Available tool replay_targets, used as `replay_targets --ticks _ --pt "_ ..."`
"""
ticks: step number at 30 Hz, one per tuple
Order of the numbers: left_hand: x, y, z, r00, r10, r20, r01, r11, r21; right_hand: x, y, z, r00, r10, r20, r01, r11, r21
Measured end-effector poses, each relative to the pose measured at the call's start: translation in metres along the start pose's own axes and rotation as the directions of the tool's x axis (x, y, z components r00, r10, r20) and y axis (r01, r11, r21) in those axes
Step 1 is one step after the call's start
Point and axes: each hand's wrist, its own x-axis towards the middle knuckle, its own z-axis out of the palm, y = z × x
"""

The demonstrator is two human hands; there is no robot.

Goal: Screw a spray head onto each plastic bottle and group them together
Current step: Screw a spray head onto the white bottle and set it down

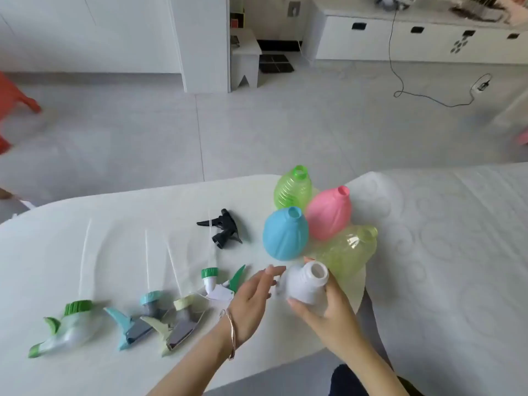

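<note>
1. Your right hand [323, 312] wraps around the lower body of the white bottle [307, 284], thumb across its front, holding it tilted with the open neck pointing up and away from you
2. Your left hand [251, 304] hovers just beside that bottle, fingers [271, 274] spread and loose, gripping nothing; the fingertips come close to the bottle's shoulder, and you cannot tell from here whether they touch it. A thin bracelet [231, 335] sits on that wrist
3. Just beyond the white bottle, four uncapped bottles cluster together on the white table [128, 212]: the blue bottle [284, 234], the pink bottle [330, 214], the clear green bottle [293, 188] at the far side, and the pale yellow-green bottle [347, 251] lying closest to your right hand
4. Left of your left hand, the spray heads lie loose on the table, each with its dip tube pointing away from you: the white head with green trigger [220, 281] nearest your fingers, then the cream head [177, 324], the light blue head [137, 321] and the large green-collared head [63, 330] furthest left
5. The black spray head [224, 232] lies apart from that row, further back and near the blue bottle
6. No bottle carries a head
</note>
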Motion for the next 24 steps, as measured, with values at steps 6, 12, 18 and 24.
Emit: replay_targets --ticks 6,12,18,24 --pt "0.001 -0.021 0.000 0.993 0.102 0.053 -0.103 0.994 0.022 -0.002 0.021 0.013 0.994 -0.062 -0.093 0.068 0.996 0.064" --pt "-0.030 -0.025 -0.006 0.985 0.166 0.041 -0.168 0.983 0.069 -0.018 0.015 0.018 0.989 -0.134 -0.059 0.141 0.983 0.121" --pt "-0.087 -0.015 -0.017 0.956 0.292 0.029 -0.293 0.953 0.082 -0.039 -0.026 0.026 0.987 -0.149 0.051 0.127 0.942 0.311" --pt "-0.129 -0.013 -0.055 0.899 0.431 -0.077 -0.416 0.896 0.155 -0.053 -0.081 0.064 0.953 -0.159 0.259 0.046 0.917 0.396"
